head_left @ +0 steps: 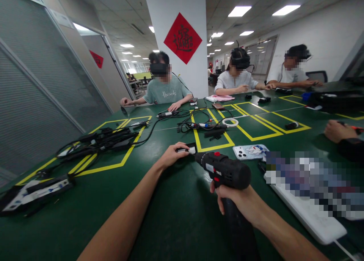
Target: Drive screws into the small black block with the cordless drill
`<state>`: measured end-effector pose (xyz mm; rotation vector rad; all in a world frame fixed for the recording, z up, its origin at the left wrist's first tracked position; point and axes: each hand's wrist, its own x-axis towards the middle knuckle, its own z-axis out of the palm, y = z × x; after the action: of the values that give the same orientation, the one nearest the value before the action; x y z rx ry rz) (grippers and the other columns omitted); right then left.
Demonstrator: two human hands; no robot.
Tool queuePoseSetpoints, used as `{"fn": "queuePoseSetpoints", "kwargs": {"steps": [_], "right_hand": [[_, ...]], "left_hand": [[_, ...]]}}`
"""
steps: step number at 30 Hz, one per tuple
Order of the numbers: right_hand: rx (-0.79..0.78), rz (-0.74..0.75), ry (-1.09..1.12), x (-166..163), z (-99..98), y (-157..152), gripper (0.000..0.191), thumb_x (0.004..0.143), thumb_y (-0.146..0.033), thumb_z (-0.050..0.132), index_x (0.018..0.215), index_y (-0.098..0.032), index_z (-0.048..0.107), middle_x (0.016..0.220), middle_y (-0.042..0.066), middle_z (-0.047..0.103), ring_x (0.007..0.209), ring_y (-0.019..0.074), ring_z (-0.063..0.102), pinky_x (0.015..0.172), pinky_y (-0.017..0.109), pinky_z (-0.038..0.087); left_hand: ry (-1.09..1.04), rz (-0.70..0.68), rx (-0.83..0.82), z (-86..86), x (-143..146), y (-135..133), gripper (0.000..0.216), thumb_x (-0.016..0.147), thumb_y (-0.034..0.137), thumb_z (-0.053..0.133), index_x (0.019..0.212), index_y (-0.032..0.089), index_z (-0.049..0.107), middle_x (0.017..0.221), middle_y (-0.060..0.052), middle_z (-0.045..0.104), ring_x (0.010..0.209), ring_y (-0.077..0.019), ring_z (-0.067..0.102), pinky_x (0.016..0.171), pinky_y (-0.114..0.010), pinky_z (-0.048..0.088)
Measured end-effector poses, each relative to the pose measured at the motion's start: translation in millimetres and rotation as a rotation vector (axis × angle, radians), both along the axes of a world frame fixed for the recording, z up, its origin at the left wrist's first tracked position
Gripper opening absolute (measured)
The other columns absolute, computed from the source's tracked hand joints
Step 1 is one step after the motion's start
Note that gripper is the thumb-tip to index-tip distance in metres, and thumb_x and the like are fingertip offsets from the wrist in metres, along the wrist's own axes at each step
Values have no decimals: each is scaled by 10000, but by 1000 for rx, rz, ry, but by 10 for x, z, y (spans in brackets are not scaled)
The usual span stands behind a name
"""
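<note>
My right hand [234,196] grips the handle of a black cordless drill [227,170] with red buttons. The drill points away and to the left, its chuck just short of a small black-and-white boxy part [192,149] on the green table [159,192]. My left hand [174,154] holds that part from its left side, with the fingers bent over its top. What kind of part it is, I cannot make out. The drill covers its near right side, and whether the bit touches it is hard to see.
A patterned phone [250,151] lies right of the drill, beyond a long white slab [307,209]. Tangled black cables [105,139] spread on the left; more cables and a white ring [230,122] lie ahead. Another person's hand [338,131] rests at right; several people sit opposite.
</note>
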<state>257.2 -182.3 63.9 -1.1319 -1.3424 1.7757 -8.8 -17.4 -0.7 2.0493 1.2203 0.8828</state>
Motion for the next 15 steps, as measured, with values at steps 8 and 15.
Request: {"fn": "queuePoseSetpoints", "kwargs": {"steps": [8, 15], "right_hand": [[44, 35, 36, 6, 62, 22, 143, 732, -217, 490, 827, -148, 571, 496, -28, 542, 479, 107, 506, 556, 249, 385], [76, 13, 89, -16, -39, 30, 133, 725, -206, 495, 814, -147, 575, 559, -16, 563, 476, 103, 507, 568, 260, 397]], "left_hand": [[-33, -14, -32, 15, 4, -21, 310, 710, 423, 622, 941, 221, 665, 1132, -47, 560, 1080, -216, 502, 983, -352, 348], [-30, -4, -59, 41, 35, -49, 332, 706, 445, 610, 931, 208, 670, 1149, -58, 557, 1114, -235, 482, 1004, -383, 333]]}}
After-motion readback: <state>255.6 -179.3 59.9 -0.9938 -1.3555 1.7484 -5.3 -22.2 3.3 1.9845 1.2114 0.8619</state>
